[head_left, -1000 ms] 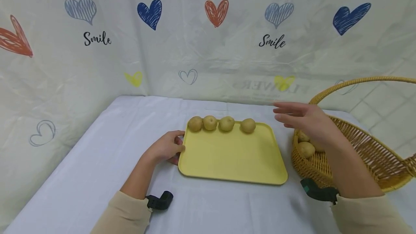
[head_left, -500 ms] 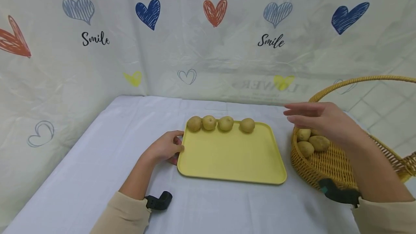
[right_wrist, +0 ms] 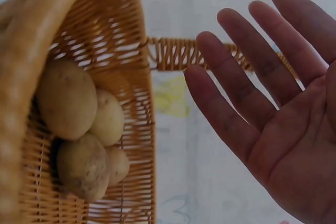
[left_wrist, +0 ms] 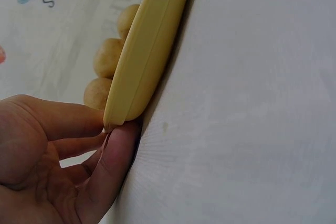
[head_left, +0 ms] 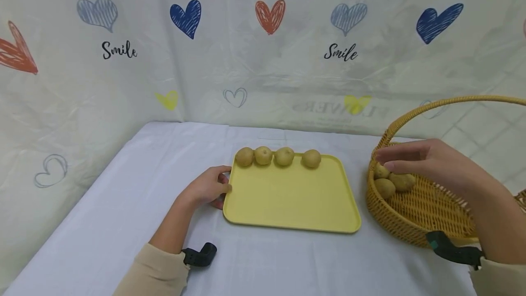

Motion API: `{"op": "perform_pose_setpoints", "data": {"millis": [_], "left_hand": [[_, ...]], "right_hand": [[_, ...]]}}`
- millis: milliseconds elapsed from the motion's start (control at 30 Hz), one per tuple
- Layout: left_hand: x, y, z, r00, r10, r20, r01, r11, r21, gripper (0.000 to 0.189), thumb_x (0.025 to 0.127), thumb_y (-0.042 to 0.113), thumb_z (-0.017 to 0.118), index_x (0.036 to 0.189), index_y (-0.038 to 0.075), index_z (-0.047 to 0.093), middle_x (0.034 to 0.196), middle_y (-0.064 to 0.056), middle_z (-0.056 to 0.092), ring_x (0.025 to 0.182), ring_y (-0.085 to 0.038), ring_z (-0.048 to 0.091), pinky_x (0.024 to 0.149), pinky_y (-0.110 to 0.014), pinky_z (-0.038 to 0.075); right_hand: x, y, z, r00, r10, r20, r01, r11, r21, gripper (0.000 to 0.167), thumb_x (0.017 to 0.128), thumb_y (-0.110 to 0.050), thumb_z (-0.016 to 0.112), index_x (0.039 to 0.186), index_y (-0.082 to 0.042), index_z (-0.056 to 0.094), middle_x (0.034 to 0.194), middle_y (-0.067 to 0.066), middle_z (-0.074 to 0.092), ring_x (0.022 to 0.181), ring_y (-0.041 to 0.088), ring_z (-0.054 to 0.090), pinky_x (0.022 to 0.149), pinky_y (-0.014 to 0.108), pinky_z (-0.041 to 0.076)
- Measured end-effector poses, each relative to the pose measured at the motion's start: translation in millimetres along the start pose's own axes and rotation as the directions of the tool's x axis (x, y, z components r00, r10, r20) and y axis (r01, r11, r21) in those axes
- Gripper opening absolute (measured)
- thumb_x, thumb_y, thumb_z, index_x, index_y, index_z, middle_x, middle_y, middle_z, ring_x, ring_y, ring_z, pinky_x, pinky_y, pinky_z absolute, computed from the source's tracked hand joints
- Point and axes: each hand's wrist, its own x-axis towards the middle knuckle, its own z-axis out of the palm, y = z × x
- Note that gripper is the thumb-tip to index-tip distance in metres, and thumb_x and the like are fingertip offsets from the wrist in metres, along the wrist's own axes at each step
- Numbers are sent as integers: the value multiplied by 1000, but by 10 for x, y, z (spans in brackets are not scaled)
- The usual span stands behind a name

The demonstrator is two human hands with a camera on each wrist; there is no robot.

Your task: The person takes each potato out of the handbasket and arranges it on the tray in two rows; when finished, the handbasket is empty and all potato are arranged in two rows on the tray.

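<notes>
My left hand [head_left: 207, 187] pinches the left edge of a yellow tray [head_left: 287, 200]. In the left wrist view, fingers and thumb sit on either side of the tray's rim [left_wrist: 136, 77]. Several potatoes [head_left: 244, 156] stand in a row along the tray's far edge, with a wider gap before the rightmost one. On the right, my right hand [head_left: 441, 166] hovers above a wicker basket [head_left: 394, 220], holding nothing. Its fingers are extended and spread in the right wrist view. Inside the basket, potatoes [right_wrist: 68, 100] lie clustered at one end; the hand partly hides them in the head view.
The basket's tall arched handle [head_left: 448, 102] rises over its opening. A white cloth [head_left: 102, 223] covers the table. Behind it hangs a pale curtain [head_left: 230, 58] printed with hearts and "Smile". Each wrist wears a black camera [head_left: 200, 255].
My right hand has moved right from the tray's side to over the basket, then lowered towards it. The left hand keeps its grip on the tray, which stays put.
</notes>
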Motion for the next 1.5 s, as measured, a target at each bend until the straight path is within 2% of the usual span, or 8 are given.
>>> {"op": "perform_pose_setpoints", "data": {"millis": [133,200,367,433,567,800,1100,1500], "left_hand": [[2,-1,2,1000,3,5,-3,1000,0,63,96,3,59,157,6,41,107,-12,54,78,-20,61,59,-33,63],[-3,-2,1,1000,-1,2,1,1000,-2,63,96,2,60,157,6,41,108,-13,54,79,-20,60,59,-34,63],[-22,-4,-1,1000,-11,-6,11,1000,0,63,96,2,59,156,6,41,107,-12,53,78,-20,60,59,-33,62],[-27,-5,0,1000,-9,-6,9,1000,3,62,96,2,59,156,6,41,106,-12,53,77,-20,60,59,-33,62],[-30,-11,1,1000,-5,-6,5,1000,3,63,96,2,59,156,6,41,105,-11,53,76,-20,60,58,-32,62],[-23,-10,6,1000,-11,-5,11,1000,0,62,97,3,60,156,6,42,106,-12,53,77,-20,60,58,-32,62],[-20,2,18,1000,-10,-4,10,1000,1,63,96,3,60,156,6,42,106,-12,54,78,-20,61,58,-32,62],[-15,11,0,1000,-10,0,10,1000,8,63,97,4,60,157,6,40,107,-12,53,77,-20,61,59,-32,62]], "right_hand": [[-12,126,-36,1000,26,6,-26,999,-39,48,100,-48,64,141,-23,66,147,9,60,113,-12,54,91,35,55],[-5,171,-70,1000,16,12,-15,998,-53,48,101,-47,64,141,-21,65,151,14,56,124,3,57,92,45,56],[41,241,-162,1000,-6,16,8,994,-113,45,101,-45,64,139,-22,67,149,15,57,118,-4,56,92,47,55],[64,264,-183,1000,-12,20,15,990,-139,44,101,-45,64,138,-23,68,144,12,62,111,-11,54,89,43,56],[116,301,-208,998,-20,58,29,986,-166,46,102,-44,64,141,-19,66,135,10,69,109,-5,61,85,34,57],[244,396,-195,980,19,199,-9,999,-47,55,101,-33,66,146,-3,57,140,18,64,106,-8,61,85,25,59],[342,542,-129,944,-32,327,37,999,-10,48,98,-26,70,140,-3,63,148,27,53,122,32,65,86,29,59],[371,619,-1,933,-54,356,32,997,69,50,93,-19,75,137,2,64,144,32,54,115,16,64,83,30,61]]}}
